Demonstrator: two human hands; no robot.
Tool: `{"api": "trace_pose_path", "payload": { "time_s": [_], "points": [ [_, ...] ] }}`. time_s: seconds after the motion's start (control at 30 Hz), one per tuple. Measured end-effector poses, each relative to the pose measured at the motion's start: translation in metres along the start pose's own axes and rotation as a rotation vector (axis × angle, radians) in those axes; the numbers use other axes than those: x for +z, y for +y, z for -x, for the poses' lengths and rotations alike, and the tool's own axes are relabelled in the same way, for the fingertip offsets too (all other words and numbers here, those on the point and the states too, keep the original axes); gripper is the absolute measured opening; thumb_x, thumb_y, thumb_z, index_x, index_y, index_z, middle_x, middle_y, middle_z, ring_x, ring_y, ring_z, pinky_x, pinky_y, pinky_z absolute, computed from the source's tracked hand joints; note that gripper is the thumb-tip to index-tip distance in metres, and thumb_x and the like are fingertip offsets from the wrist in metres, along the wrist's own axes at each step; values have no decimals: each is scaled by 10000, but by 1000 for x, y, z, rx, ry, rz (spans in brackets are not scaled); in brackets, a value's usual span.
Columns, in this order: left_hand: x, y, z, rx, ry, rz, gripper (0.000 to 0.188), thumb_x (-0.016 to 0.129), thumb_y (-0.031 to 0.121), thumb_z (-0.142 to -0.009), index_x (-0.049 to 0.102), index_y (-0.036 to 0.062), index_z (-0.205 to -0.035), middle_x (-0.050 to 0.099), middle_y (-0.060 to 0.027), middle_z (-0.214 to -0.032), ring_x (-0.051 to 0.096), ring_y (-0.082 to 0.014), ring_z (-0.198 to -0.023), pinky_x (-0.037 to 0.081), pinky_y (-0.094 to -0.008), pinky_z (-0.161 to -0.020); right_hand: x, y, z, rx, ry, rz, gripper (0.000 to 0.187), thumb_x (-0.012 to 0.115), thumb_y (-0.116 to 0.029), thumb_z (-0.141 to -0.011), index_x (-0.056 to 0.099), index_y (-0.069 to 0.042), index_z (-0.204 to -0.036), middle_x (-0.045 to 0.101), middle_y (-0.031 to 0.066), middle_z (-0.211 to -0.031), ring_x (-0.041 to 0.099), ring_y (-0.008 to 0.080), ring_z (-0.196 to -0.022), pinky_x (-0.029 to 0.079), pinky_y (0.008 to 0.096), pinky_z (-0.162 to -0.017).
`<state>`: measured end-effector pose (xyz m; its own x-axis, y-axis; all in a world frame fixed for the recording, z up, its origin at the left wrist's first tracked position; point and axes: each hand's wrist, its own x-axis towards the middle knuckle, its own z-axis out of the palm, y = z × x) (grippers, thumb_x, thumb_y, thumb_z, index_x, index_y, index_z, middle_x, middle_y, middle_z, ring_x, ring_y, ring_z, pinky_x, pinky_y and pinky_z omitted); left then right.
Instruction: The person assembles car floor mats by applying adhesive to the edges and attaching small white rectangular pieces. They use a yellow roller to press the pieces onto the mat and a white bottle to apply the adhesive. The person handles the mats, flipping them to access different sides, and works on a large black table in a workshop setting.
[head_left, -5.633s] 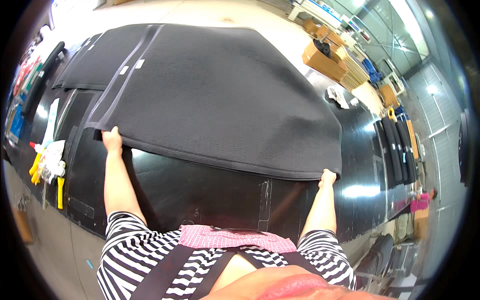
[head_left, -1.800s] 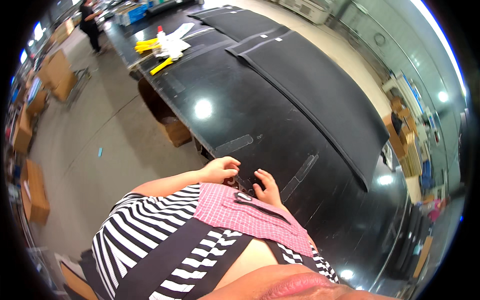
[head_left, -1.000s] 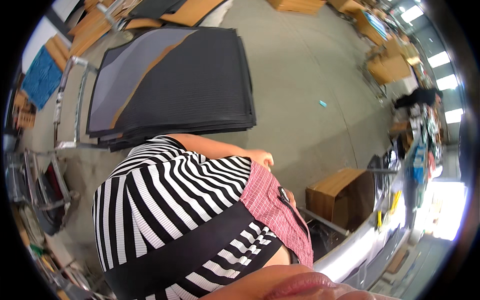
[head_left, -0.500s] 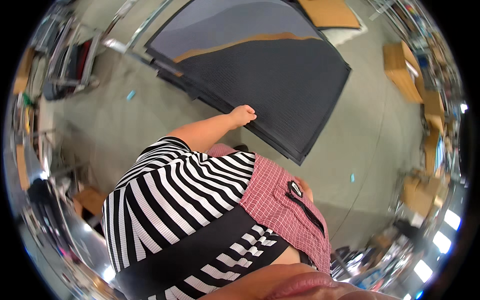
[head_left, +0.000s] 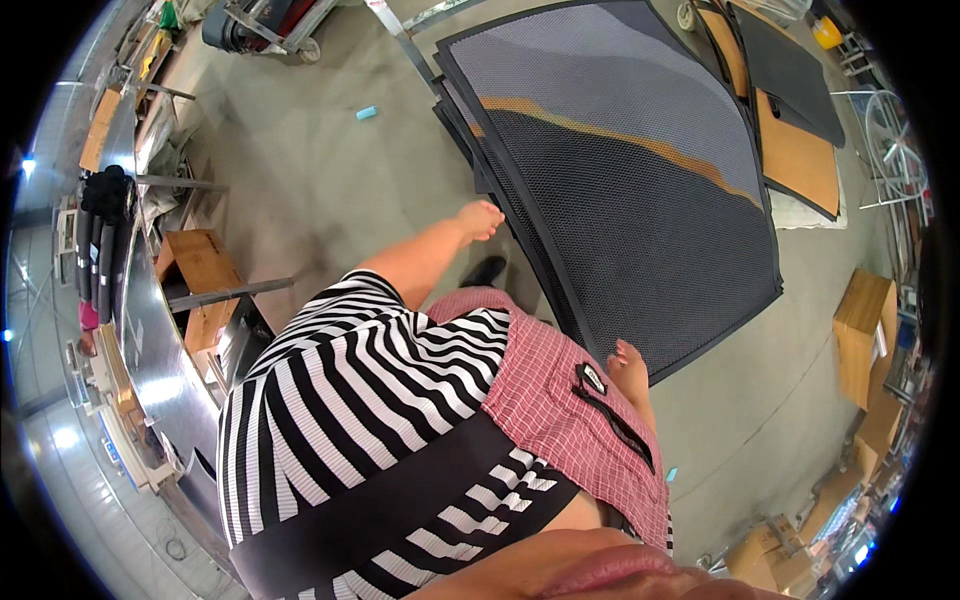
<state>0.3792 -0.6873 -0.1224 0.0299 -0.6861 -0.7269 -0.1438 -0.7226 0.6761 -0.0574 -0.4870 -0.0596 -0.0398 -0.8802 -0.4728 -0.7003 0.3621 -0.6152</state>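
A stack of large mats [head_left: 640, 230] lies in front of me; the top one has a fine textured surface in grey and black with an orange band. My left hand [head_left: 482, 220] is beside the stack's left edge, its fingers curled in, with nothing visible in them. My right hand [head_left: 627, 368] is low by the near corner of the stack, fingers partly stretched out and holding nothing I can see. Whether either hand touches the mats is hard to tell.
A metal frame [head_left: 400, 45] stands at the stack's far left corner. Beyond the stack are brown and black sheets [head_left: 797, 150]. Cardboard boxes [head_left: 862, 335] line the right, and a metal-topped table [head_left: 150, 330] runs along the left. A small blue piece [head_left: 367, 113] lies on the floor.
The view has turned, and the stack now appears farther right and nearer. My left hand, formerly over the mat's edge, is now beside it. My right hand has come further into view.
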Motion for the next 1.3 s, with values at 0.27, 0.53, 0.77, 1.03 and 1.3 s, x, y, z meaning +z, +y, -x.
{"api": "trace_pose_path", "payload": {
  "time_s": [0.27, 0.53, 0.77, 1.03, 1.3],
  "points": [
    [3, 52, -76, -181, 168, 400, 276, 681, 222, -928, 629, 95, -1167, 657, -39, -1088, 634, -209, -960, 543, -370, -828, 16, 20, 85, 176, 47, -302, 402, 653, -110, -914, 611, 12, -1295, 712, 145, -1088, 684, 224, -1002, 534, 311, -897],
    [67, 104, -68, -483, 534, 370, 461, 747, 286, -854, 628, 37, -1223, 673, -115, -1209, 676, -314, -992, 560, -442, -798, 94, 1, 128, 445, 38, -702, 371, 638, -118, -953, 600, 44, -1285, 713, 96, -1016, 672, 188, -932, 526, 304, -858],
    [112, 117, -34, -214, 293, 881, 422, 756, 258, -899, 653, -95, -1105, 706, -181, -925, 668, -285, -711, 517, -414, -577, 23, -26, 97, 406, -36, -454, 373, 639, -124, -954, 599, 44, -1285, 714, 95, -1018, 672, 188, -935, 525, 304, -860],
    [198, 244, 44, 341, 166, -77, 413, 628, 164, -867, 552, -40, -1219, 679, -250, -1082, 667, -398, -1030, 539, -453, -916, -75, -58, 22, 287, -165, -184, 376, 640, -130, -955, 597, 44, -1285, 714, 95, -1021, 672, 188, -939, 524, 303, -861],
    [236, 284, 77, 413, 142, 132, 340, 690, 119, -839, 541, -41, -1099, 686, -218, -997, 694, -395, -958, 579, -450, -836, -116, -99, -27, 245, -292, 7, 378, 641, -136, -956, 596, 45, -1285, 714, 95, -1024, 672, 189, -943, 523, 302, -863]
  ]
}}
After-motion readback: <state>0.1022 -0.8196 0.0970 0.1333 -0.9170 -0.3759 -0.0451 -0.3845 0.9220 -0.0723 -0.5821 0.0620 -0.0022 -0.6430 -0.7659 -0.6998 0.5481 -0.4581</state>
